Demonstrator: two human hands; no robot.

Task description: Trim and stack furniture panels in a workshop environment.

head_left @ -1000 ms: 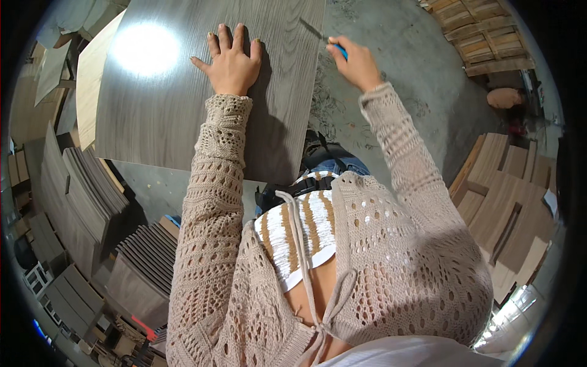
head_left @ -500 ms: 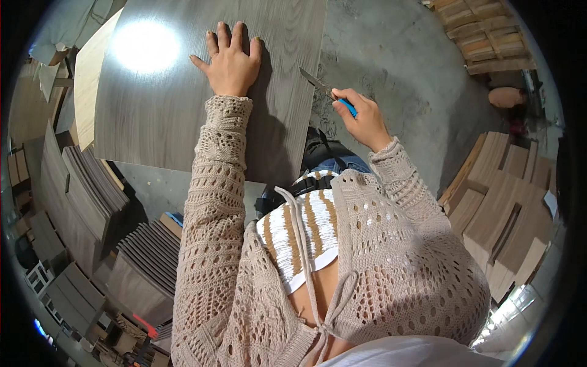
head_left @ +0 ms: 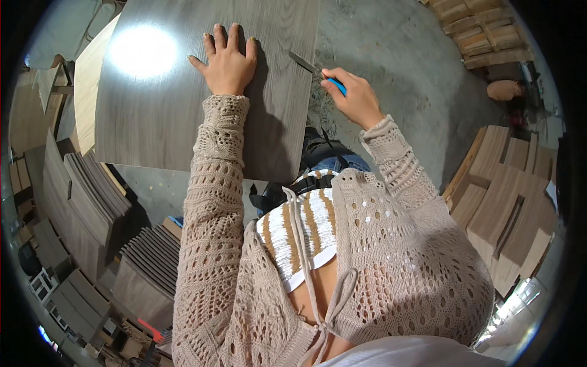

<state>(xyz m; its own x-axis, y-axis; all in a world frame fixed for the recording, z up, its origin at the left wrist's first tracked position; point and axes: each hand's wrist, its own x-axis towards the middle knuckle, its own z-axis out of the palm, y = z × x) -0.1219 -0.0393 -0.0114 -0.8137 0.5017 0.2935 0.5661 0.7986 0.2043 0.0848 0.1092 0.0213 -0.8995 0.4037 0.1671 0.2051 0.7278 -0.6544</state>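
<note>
A large grey wood-grain panel lies flat in front of me, with a bright light glare near its far left. My left hand rests flat on the panel, fingers spread. My right hand grips a blue-handled knife whose blade lies along the panel's right edge. Thin shavings hang off that edge just below the blade.
Stacks of grey and brown panels stand at the left and lower left. More brown boards lie at the right, and wooden pallets at the top right. Bare concrete floor lies beyond the panel's right edge.
My right hand has drawn the knife along the panel's right edge toward me, from the far end to about mid-edge. The left hand has stayed flat on the panel.
</note>
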